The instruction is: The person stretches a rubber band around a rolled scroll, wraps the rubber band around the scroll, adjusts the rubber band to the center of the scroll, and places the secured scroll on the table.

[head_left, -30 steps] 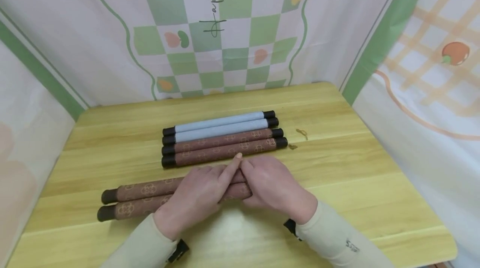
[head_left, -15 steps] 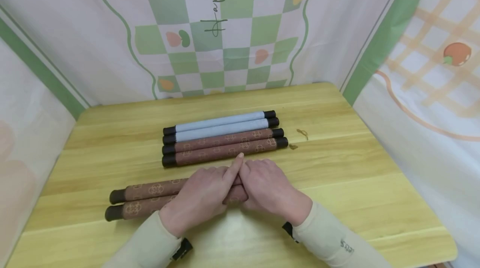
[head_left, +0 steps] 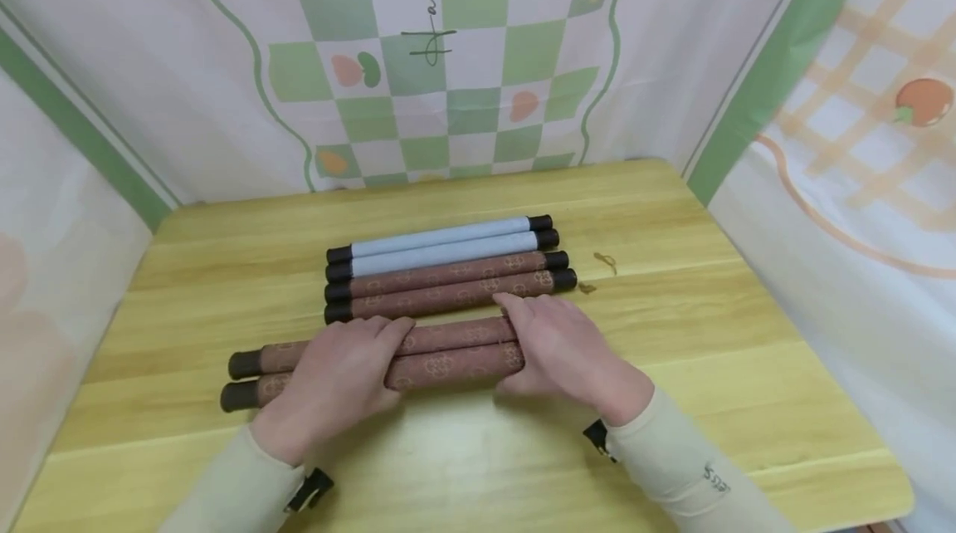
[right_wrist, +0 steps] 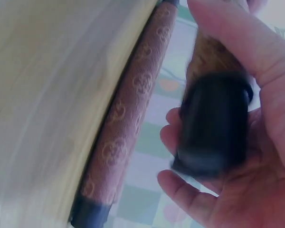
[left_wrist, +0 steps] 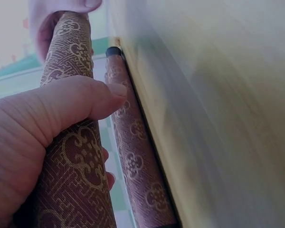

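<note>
A brown scroll (head_left: 456, 365) with gold patterning and black end knobs lies across both hands as two rolls side by side. My left hand (head_left: 336, 367) grips it left of the middle; its thumb (left_wrist: 92, 95) crosses the near roll in the left wrist view. My right hand (head_left: 563, 349) holds the right end, fingers curled round it. A black end knob (right_wrist: 214, 128) shows between thumb and fingers in the right wrist view. Just beyond lie two brown patterned rolls (head_left: 448, 286) with black ends, beside two light-blue rolls (head_left: 448, 244).
The rolls rest on a pale wooden table (head_left: 709, 350). Two small brown scraps (head_left: 605, 261) lie right of the far rolls. Printed cloth curtains (head_left: 478, 60) surround the table at the back and sides.
My left hand has slid left along the scroll, away from the right hand, baring its middle. The held scroll has shifted a little to the right and away from me.
</note>
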Tool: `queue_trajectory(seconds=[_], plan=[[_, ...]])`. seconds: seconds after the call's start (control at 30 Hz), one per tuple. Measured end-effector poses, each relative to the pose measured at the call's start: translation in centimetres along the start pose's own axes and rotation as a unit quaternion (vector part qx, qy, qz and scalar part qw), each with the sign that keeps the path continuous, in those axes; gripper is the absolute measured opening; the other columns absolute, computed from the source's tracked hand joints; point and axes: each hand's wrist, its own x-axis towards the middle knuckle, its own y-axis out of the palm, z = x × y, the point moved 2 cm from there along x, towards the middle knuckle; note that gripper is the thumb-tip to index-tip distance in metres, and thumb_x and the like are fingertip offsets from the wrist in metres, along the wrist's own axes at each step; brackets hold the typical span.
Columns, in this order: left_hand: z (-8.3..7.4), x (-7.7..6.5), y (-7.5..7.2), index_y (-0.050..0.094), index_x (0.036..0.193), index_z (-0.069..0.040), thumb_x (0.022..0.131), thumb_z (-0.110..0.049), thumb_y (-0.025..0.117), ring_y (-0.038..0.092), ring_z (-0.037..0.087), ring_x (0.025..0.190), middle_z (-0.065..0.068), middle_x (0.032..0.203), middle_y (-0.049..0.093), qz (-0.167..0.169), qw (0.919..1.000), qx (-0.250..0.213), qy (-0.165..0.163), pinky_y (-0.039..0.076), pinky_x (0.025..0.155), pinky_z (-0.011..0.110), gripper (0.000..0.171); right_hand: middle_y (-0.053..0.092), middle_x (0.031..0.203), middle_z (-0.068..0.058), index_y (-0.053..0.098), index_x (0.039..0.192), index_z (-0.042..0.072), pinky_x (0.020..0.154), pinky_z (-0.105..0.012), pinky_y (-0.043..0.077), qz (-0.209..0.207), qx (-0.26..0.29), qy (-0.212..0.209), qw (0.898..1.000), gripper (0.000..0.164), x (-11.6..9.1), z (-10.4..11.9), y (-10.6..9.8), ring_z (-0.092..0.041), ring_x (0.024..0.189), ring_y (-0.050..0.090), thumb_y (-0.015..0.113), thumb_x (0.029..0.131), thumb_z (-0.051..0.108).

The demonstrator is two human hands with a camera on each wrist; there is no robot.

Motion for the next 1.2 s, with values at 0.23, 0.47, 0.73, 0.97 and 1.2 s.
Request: queue_trajectory(seconds=[0.23, 0.47, 0.73, 0.97, 1.2], plan=[[0.4, -0.5, 0.0, 0.066, 0.127, -0.003, 0.068, -0.035, 0.087, 0.071, 0.024, 0.080, 0.008, 0.100, 0.075, -0.026, 0.9995, 0.018, 0.006, 0.060, 0.068, 0.041, 0.070, 0.070, 0.127, -0.015, 0.057, 0.142, 0.001, 0.103, -0.053, 0.053, 0.003, -0.006, -0.004, 1.000, 0.105, -0.1, -0.5, -0.2, -0.034, 0.115, 0.067, 0.096, 0.061, 0.055], [-0.4, -0.2, -0.4, 0.067, 0.126, -0.002, 0.066, -0.033, 0.087, 0.070, 0.024, 0.077, 0.008, 0.099, 0.075, -0.035, 0.9991, 0.018, 0.019, 0.060, 0.067, 0.041, 0.071, 0.071, 0.105, -0.006, 0.062, 0.114, 0.010, 0.097, -0.050, 0.054, -0.016, -0.062, -0.026, 0.998, 0.065, 0.5, 0.2, 0.7, -0.029, 0.100, 0.068, 0.093, 0.061, 0.033], [-1.1, 0.0, -0.4, 0.068, 0.121, -0.005, 0.064, -0.031, 0.086, 0.069, 0.021, 0.074, 0.006, 0.094, 0.075, -0.053, 0.9983, 0.010, 0.020, 0.058, 0.062, 0.039, 0.065, 0.072, 0.104, -0.005, 0.062, 0.114, 0.013, 0.115, -0.054, 0.042, -0.021, -0.088, -0.026, 0.996, 0.071, 1.1, 1.7, 1.0, -0.026, 0.101, 0.070, 0.092, 0.060, 0.047], [-1.4, 0.4, -0.2, 0.068, 0.119, -0.008, 0.064, -0.030, 0.085, 0.067, 0.020, 0.071, 0.003, 0.091, 0.074, -0.056, 0.9982, 0.003, 0.022, 0.056, 0.061, 0.038, 0.062, 0.072, 0.098, -0.005, 0.063, 0.116, 0.013, 0.102, -0.049, 0.051, -0.060, -0.110, -0.048, 0.991, 0.069, 1.4, 2.9, 1.6, -0.026, 0.092, 0.071, 0.087, 0.062, 0.050], [-1.9, 1.1, 0.5, 0.068, 0.116, -0.007, 0.062, -0.027, 0.084, 0.067, 0.020, 0.069, 0.003, 0.089, 0.073, -0.060, 0.9978, 0.001, 0.029, 0.055, 0.060, 0.038, 0.060, 0.069, 0.090, -0.006, 0.060, 0.128, 0.013, 0.079, -0.043, 0.056, -0.096, -0.129, -0.052, 0.986, 0.074, 1.6, 3.7, 2.5, -0.026, 0.081, 0.069, 0.079, 0.070, 0.055]])
